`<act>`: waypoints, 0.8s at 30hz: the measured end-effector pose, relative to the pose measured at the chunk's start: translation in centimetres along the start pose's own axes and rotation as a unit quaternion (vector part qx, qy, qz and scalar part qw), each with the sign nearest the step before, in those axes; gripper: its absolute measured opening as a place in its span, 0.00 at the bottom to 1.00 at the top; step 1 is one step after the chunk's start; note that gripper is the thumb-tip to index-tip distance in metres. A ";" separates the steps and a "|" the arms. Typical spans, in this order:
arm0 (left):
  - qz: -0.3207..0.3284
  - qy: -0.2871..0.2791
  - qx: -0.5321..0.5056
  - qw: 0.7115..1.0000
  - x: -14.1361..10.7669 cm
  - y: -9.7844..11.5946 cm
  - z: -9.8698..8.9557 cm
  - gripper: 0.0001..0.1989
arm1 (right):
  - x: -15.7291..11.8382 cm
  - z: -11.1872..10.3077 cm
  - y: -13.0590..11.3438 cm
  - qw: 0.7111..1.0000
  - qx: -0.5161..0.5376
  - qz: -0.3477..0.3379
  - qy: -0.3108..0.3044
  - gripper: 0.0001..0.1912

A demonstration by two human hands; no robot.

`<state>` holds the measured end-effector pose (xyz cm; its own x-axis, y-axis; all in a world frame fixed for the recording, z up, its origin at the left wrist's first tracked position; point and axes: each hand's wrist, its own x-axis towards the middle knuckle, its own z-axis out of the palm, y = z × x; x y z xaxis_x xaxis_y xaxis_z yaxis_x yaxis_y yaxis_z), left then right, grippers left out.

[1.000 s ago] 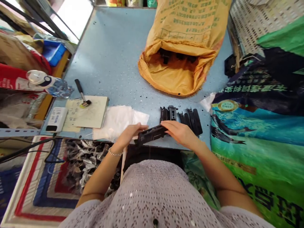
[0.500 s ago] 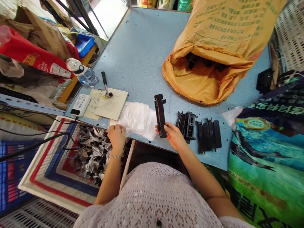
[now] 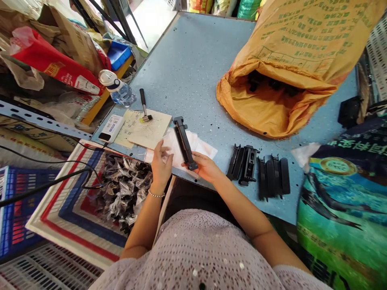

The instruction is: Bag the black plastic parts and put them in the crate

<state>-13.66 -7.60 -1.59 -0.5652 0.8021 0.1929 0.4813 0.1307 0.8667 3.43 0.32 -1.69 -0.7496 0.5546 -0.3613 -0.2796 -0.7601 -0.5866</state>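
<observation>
My right hand (image 3: 207, 167) grips the lower end of a long, narrow black plastic part (image 3: 185, 143), which is tilted with its top leaning left. Behind and below the part lies a stack of thin clear plastic bags (image 3: 202, 147) on the table. Just left of the part, my left hand (image 3: 161, 165) is over the left side of the bags, its thumb and fingers apart. I see nothing held in it. To the right, several similar black plastic parts (image 3: 248, 165) lie side by side, near a second group of rounded black parts (image 3: 274, 177).
An orange woven sack (image 3: 272, 117) lies with its mouth towards me, dark parts inside. A hammer (image 3: 143, 100) rests on cardboard (image 3: 157, 129), near a water bottle (image 3: 119, 90) and a white box (image 3: 111, 128). Below left, a white basket (image 3: 51, 201) holds many silvery wrapped pieces (image 3: 127, 187).
My right hand has brought the black plastic part leftwards over the bags, and its top now leans left. My left hand has lifted from the bags' left edge, its fingers spreading towards the part.
</observation>
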 end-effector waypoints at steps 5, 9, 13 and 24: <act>-0.050 -0.044 -0.125 0.990 0.4 0.5 0.9 0.28 | 2.5 0.6 0.3 1.000 0.018 0.011 -0.003 0.10; -0.104 -0.004 -0.237 0.966 1.2 -0.1 0.4 0.23 | 3.1 -0.5 0.4 0.997 0.059 0.030 0.027 0.07; -0.089 0.009 -0.227 0.970 1.7 -0.6 -0.7 0.16 | 3.3 -1.7 0.4 0.992 0.105 0.051 0.051 0.06; 0.126 -0.117 0.261 0.950 3.8 -0.1 -3.8 0.25 | 1.7 -1.9 -0.1 0.996 -0.002 -0.057 0.069 0.11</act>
<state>-18.42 -6.78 0.82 -0.2522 0.9460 0.2035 0.8828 0.1388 0.4488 3.34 1.99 -3.61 -0.6241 0.6783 -0.3879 -0.3548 -0.6883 -0.6327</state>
